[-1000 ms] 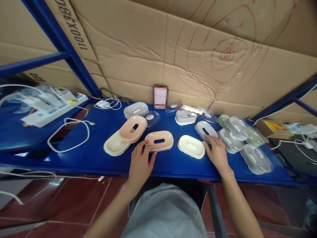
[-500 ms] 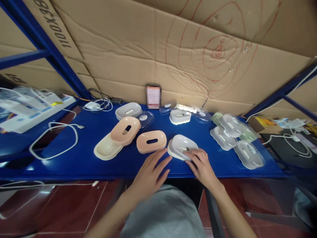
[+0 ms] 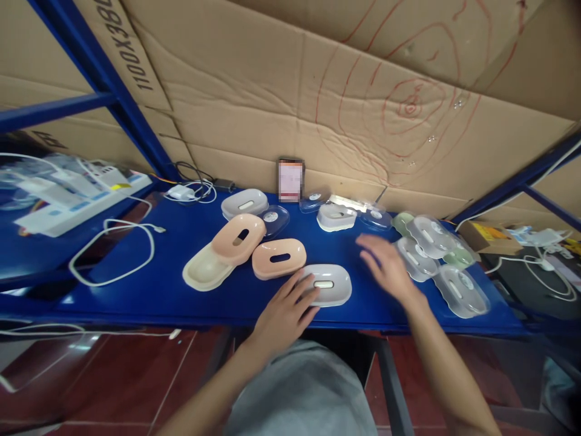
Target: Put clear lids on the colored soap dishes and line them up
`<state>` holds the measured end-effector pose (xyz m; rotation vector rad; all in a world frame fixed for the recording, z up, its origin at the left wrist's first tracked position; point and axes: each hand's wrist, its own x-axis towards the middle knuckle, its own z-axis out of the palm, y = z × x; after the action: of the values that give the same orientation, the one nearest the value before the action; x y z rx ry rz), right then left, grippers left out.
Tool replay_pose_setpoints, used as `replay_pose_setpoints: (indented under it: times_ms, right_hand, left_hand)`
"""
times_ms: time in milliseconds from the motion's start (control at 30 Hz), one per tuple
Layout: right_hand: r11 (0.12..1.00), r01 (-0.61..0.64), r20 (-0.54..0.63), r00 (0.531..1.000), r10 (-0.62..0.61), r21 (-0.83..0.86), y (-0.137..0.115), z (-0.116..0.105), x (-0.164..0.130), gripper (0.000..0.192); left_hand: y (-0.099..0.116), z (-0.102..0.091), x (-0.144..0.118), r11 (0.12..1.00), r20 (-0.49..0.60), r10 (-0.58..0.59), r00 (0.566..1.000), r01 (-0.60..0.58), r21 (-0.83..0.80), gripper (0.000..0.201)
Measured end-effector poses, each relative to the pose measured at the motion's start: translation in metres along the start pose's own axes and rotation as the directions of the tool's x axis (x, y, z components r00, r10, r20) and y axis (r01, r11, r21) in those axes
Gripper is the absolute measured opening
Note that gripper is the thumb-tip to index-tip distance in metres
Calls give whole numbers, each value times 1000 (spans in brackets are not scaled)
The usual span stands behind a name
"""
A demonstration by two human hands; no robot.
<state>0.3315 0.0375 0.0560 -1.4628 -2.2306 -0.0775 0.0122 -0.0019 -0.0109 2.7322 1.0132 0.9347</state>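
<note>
My left hand (image 3: 285, 312) rests with spread fingers on the near-left edge of a grey-white soap dish (image 3: 327, 284) that lies flat at the front of the blue table (image 3: 172, 290). My right hand (image 3: 385, 267) hovers open and blurred above the table, to the right of that dish and holding nothing. Just left of the grey dish lies a peach soap dish (image 3: 279, 258). Another peach dish (image 3: 238, 237) leans on a cream tray (image 3: 205, 272).
Clear plastic lids (image 3: 459, 289) and a green dish (image 3: 456, 257) are piled at the right. More dishes (image 3: 245, 203) and lids line the back by a cardboard wall. A white cable (image 3: 111, 248) loops at the left; a boxed item (image 3: 68, 200) lies beyond.
The grey-white dish now sits squarely on the cream one at the front. My right hand has let go and lifted away to the right; my left hand moved onto the dish's edge.
</note>
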Motion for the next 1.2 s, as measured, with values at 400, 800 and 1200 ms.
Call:
replay_pose_setpoints:
  times_ms: [400,800,1200]
  right_hand:
    - [856,-337,-194,940,281,-392,101,8,105,38]
    - [971,141,117,979,-165,194,-52,19,-57,68]
    - [939,287,115,943,-312,189,-71,23,-65,72]
  left_hand:
    - [0,-4,3,1000,3,19,1000,-19,-5,36]
    - [-6,-8,-1,874,91,-283,955,296,-384,81]
    - [-10,-10,-1,862,176,-244,954,297,-412,79]
